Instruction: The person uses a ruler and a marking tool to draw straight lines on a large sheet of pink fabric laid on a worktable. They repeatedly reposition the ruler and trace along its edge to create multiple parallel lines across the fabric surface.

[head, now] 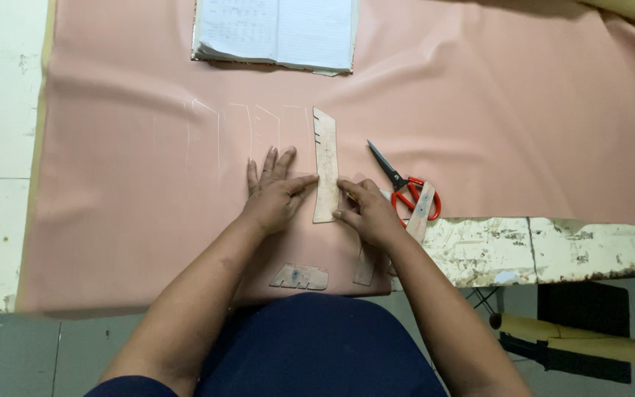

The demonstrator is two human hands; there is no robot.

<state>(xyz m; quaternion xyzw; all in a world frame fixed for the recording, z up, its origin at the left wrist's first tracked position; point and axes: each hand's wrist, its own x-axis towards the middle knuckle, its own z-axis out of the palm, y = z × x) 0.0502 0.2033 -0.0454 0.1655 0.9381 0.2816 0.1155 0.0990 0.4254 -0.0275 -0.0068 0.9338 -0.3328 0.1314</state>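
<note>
A long narrow cardboard pattern piece [325,158] lies upright on a sheet of pink fabric [148,184]. My left hand [273,192] is flat on the fabric, its fingers pressing the piece's left edge. My right hand [361,213] is at the piece's lower right edge, fingers pinched around a small marker that is mostly hidden. Faint white chalk outlines [244,132] run across the fabric left of the piece.
Red-handled scissors [404,184] lie right of my right hand, over another pattern strip [420,213]. A small notched pattern piece [300,277] sits near the fabric's front edge. An open notebook [277,33] lies at the back. The worn table edge [553,246] shows at right.
</note>
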